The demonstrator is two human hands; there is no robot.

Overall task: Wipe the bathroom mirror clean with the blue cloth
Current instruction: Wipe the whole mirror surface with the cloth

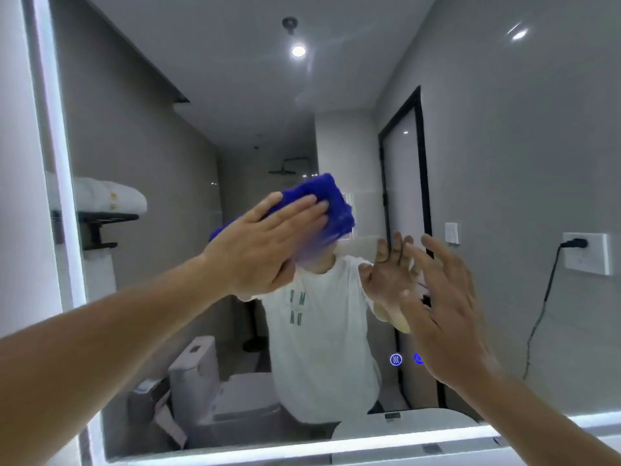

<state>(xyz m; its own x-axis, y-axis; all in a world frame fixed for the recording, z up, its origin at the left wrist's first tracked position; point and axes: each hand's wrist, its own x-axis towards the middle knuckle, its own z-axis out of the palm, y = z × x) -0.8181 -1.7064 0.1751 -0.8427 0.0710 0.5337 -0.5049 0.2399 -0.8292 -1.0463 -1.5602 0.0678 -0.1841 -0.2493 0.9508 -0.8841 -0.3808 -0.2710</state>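
Two bare hands reach to a large, smooth mirror [504, 163] with a glowing white edge [336, 443]. The left hand [268, 243] lies flat, fingers straight, pressing a bunched, fuzzy blue cloth [332, 200] against the glass near its centre. The right hand [447, 307] is spread wide, holding nothing, close to the glass beside two small round lit icons [396, 359].

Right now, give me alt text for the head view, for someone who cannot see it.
The left hand presses a blue cloth flat against the lit bathroom mirror, near its middle. The right hand is raised close to the glass, fingers spread, holding nothing.
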